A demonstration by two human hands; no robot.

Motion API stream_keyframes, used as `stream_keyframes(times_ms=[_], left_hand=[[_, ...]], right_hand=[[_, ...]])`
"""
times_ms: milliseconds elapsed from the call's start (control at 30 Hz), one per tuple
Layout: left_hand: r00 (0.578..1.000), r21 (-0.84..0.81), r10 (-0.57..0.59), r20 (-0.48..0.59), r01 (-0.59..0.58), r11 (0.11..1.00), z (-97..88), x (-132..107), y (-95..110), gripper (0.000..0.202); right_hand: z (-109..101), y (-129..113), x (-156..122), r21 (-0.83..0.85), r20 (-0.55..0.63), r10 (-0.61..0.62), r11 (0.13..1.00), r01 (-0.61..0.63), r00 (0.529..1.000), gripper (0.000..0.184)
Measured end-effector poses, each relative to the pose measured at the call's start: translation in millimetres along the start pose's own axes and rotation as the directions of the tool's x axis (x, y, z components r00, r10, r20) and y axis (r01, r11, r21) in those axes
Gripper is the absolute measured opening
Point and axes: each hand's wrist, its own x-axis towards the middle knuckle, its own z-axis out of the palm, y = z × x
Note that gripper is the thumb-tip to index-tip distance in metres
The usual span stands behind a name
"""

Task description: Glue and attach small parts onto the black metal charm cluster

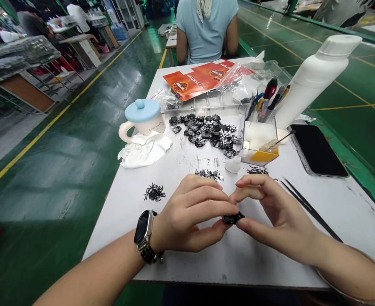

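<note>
Between both hands, just above the table's front part, is a small black piece with shiny markings; its exact kind is hidden by the fingers. My left hand, with a watch at the wrist, pinches it from the left. My right hand grips its right end between thumb and fingers. Beyond the hands lie a little heap of small silvery parts and a large pile of black-and-silver pieces. Thin curved black bits form one heap on the left and another on the right.
Black tweezers and a phone lie to the right, near a white bottle and a clear tool holder. A lidded mug and white cloth stand left. Orange cards lie behind; a person sits ahead.
</note>
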Motion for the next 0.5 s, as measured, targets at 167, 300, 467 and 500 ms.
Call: stream_keyframes(times_ms=[167, 300, 467, 500], left_hand=[[1.0, -0.021, -0.005, -0.002, 0.005, 1.0, 0.5, 0.6, 0.2, 0.033], [0.992, 0.051, 0.101, -0.075, -0.098, 0.994, 1.8, 3.6, -1.7, 0.028], [0.954, 0.217, 0.278, -0.114, -0.249, 0.944, 2.9, 7.9, -2.5, 0.022], [0.955, 0.215, 0.269, -0.122, -0.239, 0.947, 3.4, 7.8, -2.1, 0.021]], right_hand=[[-0.1, 0.6, -0.9, 0.012, 0.012, 0.024, 1.0, -0.024, 1.0, 0.049], [0.1, -0.3, -0.8, 0.03, 0.019, 0.055, 0.998, -0.055, 0.998, 0.049], [-1.2, -0.3, 0.5, 0.037, 0.043, 0.098, 0.994, -0.1, 0.994, 0.045], [-1.8, -0.3, 0.9, 0.026, 0.043, 0.091, 0.995, -0.092, 0.995, 0.043]])
